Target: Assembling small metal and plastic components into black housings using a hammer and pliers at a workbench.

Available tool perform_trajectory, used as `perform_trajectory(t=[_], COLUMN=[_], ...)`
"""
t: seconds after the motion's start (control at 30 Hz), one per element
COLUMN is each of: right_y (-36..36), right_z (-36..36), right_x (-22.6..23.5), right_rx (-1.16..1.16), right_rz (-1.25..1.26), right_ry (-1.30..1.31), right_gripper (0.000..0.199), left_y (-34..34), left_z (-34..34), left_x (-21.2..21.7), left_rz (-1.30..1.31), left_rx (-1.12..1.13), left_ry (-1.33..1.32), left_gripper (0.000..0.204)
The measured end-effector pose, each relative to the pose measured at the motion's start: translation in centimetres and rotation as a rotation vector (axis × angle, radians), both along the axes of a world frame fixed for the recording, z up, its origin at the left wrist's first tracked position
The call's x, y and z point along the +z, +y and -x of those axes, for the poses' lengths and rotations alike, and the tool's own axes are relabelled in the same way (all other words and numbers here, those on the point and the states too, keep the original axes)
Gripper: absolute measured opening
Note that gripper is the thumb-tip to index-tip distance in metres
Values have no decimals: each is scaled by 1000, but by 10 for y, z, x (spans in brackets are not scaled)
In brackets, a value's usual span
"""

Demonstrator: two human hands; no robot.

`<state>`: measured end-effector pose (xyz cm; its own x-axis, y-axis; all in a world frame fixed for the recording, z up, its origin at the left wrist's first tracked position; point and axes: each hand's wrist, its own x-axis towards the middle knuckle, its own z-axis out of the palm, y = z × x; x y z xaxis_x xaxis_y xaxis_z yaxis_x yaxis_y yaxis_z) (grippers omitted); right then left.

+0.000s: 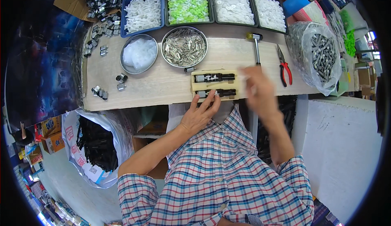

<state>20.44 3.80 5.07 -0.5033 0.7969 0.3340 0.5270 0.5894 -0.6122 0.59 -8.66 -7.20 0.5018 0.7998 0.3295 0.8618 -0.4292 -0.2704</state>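
Along the far edge of the bench (163, 89) a row of trays is seen: a blue tray (142, 12) of white plastic pieces, a black tray (188, 5) of light green pieces, and two black trays (249, 6) of white discs. Beside these a blue cylinder (298, 0) with a metal cap is laid on its side, and at the right a clear plastic bag (319, 57) of grey metal parts is slumped on the bench. Below the bench at the left, a white sack (95, 144) with red and blue printing is filled with black parts. Two round metal bowls (184, 46) are set behind a pale wooden jig (215, 84), in which two black and silver assemblies are laid side by side. The left hand (199, 114) is rested open, its fingertips touching the jig's near edge. The right hand (257, 88) is blurred just right of the jig; whether it is open or closed cannot be told. A small hammer (255, 46) and red-handled pliers (284, 67) are laid beyond it.
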Motion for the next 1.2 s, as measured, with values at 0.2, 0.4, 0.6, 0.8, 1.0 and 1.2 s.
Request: perform_trajectory(t=[0.2,0.4,0.6,0.8,1.0,1.2], right_y=[118,146,137,139,120,87], right_z=[-145,-212,-215,-223,-207,-166], right_x=[55,32,24,21,28,32], right_rx=[-703,-829,-734,-720,-810,-754], right_rz=[-373,-136,-339,-333,-345,-345], right_ry=[-411,-780,-577,-470,-238,83], right_gripper=[25,36,26,22,22,22], left_y=[-4,-2,75,186,215,217], left_z=[2,21,90,186,196,205], left_x=[-5,-2,45,80,89,80], left_rz=[-29,-41,-241,-290,-18,-84], left_rx=[-11,-215,74,519,643,478], left_ry=[16,-239,-721,-528,-431,-362], left_gripper=[47,33,27,28,19,14])
